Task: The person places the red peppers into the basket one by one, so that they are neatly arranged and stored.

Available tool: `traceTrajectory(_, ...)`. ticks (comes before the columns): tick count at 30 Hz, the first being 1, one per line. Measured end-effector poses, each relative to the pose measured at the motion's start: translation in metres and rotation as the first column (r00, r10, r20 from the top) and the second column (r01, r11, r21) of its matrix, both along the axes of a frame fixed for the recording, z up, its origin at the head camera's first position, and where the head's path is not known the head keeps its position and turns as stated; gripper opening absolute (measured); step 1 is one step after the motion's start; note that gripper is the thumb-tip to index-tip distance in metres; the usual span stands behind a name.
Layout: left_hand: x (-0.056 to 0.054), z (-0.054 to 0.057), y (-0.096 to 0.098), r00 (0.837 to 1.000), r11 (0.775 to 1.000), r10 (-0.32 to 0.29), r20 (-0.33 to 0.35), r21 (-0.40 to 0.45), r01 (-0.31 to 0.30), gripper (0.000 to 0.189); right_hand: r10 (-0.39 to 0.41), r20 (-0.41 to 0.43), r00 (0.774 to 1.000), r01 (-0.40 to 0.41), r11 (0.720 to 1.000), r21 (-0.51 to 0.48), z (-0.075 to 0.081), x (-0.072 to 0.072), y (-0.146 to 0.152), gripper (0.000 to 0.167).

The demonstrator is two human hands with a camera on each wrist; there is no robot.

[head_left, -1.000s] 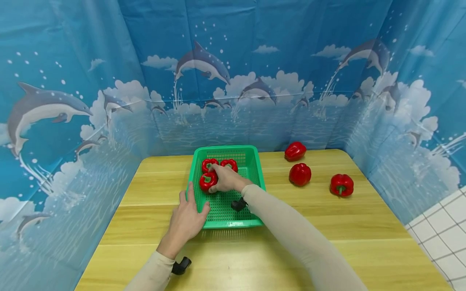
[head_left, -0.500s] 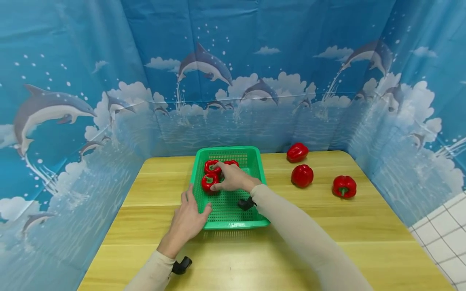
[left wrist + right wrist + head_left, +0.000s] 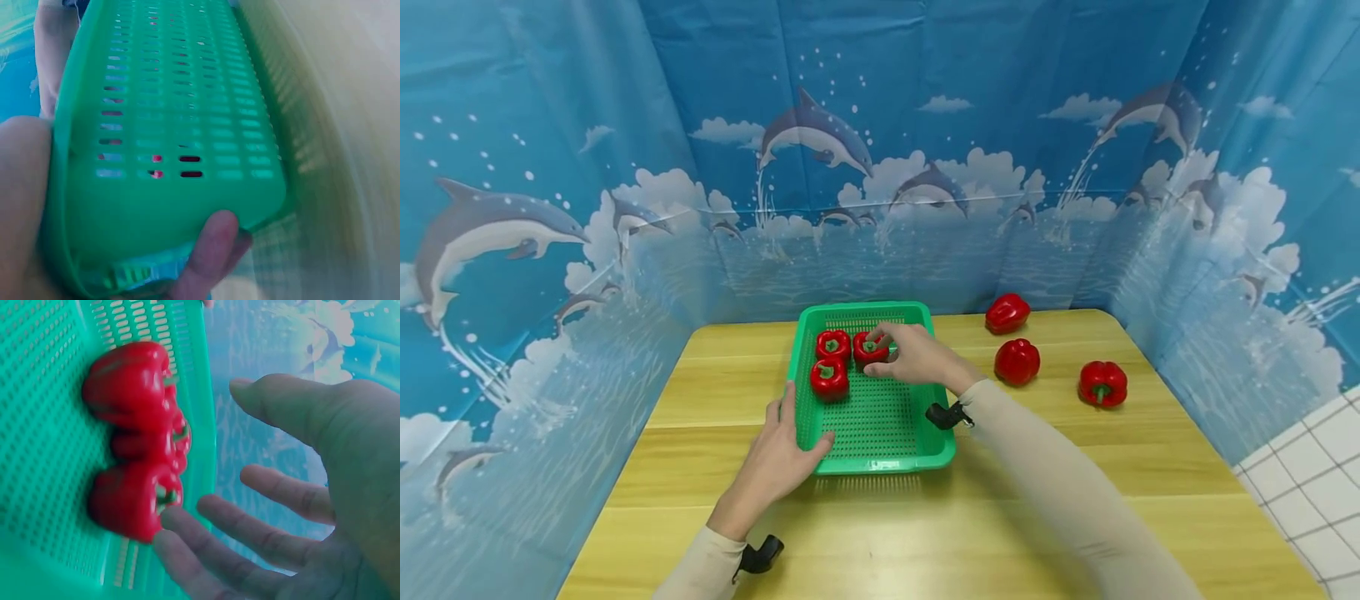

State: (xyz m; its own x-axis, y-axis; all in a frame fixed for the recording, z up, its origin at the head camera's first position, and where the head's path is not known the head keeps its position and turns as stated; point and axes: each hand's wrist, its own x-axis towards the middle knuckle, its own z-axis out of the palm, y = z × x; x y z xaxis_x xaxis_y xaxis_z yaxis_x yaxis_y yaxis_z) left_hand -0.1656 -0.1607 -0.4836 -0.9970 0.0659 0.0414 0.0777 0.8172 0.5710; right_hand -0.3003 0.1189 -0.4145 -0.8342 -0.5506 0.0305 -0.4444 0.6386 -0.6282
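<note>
In the head view, a green plastic basket (image 3: 880, 464) holds three red bell peppers: a back-left one (image 3: 833, 343), a front-left one (image 3: 829, 381) and a back-right one (image 3: 867, 352). My right hand (image 3: 917, 357) hovers over the back-right pepper, thumb and fingers spread. The right wrist view shows its fingertips (image 3: 172, 522) beside the nearest bell pepper (image 3: 128, 503), the palm holding nothing. At the basket's front-left corner, my left hand (image 3: 778, 450) grips the edge, thumb at the rim; in the left wrist view a finger (image 3: 212, 250) lies against the outer wall.
Three more bell peppers lie to the right of the basket on the wooden table (image 3: 1000, 517): one at the back (image 3: 1007, 314), one before it (image 3: 1017, 362) and one farther right (image 3: 1102, 384). A dolphin-print curtain (image 3: 865, 233) stands behind and around the table.
My right hand has come away from the two left peppers, moving right to the back-right one. The peppers keep their places. My left hand stays at the basket corner.
</note>
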Motion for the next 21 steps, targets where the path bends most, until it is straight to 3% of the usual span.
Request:
traceTrajectory(11, -0.001, -0.001, -0.007, 1.0, 1.0, 0.012, -0.012, -0.018, -0.012, 0.122, -0.063, -0.124, 0.99, 0.059, 0.997, -0.04, -0.003, 0.005, 0.056, 0.054)
traceTrajectory(16, -0.001, -0.001, -0.007, 0.999, 0.999, 0.031, -0.024, -0.034, -0.032, 0.123, -0.07, -0.22, 0.973, 0.061, 0.997, -0.047, -0.016, 0.003, 0.089, 0.05)
traceTrajectory(21, -0.001, -0.005, -0.001, 1.0, 0.999, 0.024, -0.015, -0.028, -0.025, 0.124, -0.12, -0.31, 0.943, 0.112, 0.993, -0.042, -0.034, 0.003, 0.127, 0.048)
